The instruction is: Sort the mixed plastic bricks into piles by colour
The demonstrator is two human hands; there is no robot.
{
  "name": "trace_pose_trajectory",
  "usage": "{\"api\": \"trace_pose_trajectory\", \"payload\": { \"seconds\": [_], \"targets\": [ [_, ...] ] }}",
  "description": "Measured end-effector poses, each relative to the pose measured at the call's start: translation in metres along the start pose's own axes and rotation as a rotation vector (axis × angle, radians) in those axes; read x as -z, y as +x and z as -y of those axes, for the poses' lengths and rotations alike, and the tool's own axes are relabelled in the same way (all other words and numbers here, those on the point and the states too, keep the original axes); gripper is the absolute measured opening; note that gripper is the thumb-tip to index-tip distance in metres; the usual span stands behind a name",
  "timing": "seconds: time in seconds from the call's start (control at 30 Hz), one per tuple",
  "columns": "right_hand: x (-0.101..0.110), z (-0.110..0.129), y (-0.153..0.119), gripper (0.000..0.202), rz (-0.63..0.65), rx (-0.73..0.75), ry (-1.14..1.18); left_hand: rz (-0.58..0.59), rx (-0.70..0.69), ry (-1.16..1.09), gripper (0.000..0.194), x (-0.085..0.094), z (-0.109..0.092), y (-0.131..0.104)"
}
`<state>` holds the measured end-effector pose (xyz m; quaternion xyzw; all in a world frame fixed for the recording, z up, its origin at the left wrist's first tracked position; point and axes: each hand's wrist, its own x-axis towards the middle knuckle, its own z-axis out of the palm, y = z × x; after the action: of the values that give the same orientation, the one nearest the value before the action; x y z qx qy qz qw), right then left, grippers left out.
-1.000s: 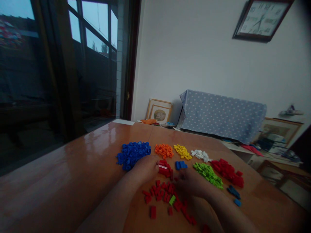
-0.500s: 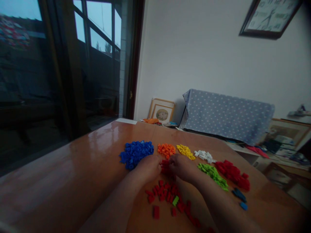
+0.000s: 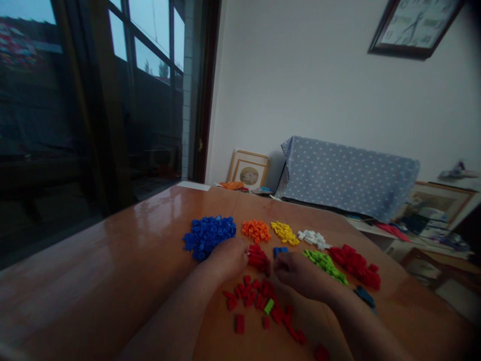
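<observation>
left hand (image 3: pixel 232 255) pinches red stack (image 3: pixel 258 258), long axis slanting rightward and nearer; right hand (image 3: pixel 295 271) curled, hold unclear

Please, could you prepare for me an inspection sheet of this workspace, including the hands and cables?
Surface: glossy brown table.
Job's things: red cluster; loose red bricks nearer the wearer, with one green brick among them; blue pile, orange pile, yellow pile.
Clutter: white sheet at the far edge.
Hands: left hand touches the red cluster; right hand curled, contents unclear.
Cables: cannot tell; right side blurred.
Surroundings: wall clock, dotted cloth.
</observation>
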<state>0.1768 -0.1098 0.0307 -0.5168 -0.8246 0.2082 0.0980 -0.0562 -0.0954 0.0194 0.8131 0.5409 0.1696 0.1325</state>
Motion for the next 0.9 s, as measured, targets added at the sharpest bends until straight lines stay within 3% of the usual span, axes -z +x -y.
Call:
{"api": "trace_pose_trajectory", "payload": {
  "seconds": [0.13, 0.37, 0.47, 0.7, 0.9],
  "targets": [
    [-0.003, 0.0, -0.014, 0.01, 0.107, -0.025, 0.101, 0.021, 0.003, 0.008, 0.022, 0.0, -0.001, 0.0],
    [-0.026, 0.015, -0.011, 0.027, 0.07, -0.104, 0.109, 0.008, -0.009, 0.021, 0.019, -0.002, 0.001, 0.002],
    [-0.03, 0.01, -0.011, 0.022, 0.072, -0.074, 0.124, -0.009, -0.016, 0.031, 0.019, -0.002, 0.002, 0.002],
    [-0.031, -0.009, -0.01, 0.023, 0.096, -0.009, 0.201, 0.015, 0.014, 0.018, 0.02, 0.002, -0.002, 0.0],
    [-0.022, -0.008, -0.013, 0.025, 0.083, -0.013, 0.185, 0.007, 0.002, 0.012, 0.021, 0.0, 0.0, 0.0]
  ]
}}
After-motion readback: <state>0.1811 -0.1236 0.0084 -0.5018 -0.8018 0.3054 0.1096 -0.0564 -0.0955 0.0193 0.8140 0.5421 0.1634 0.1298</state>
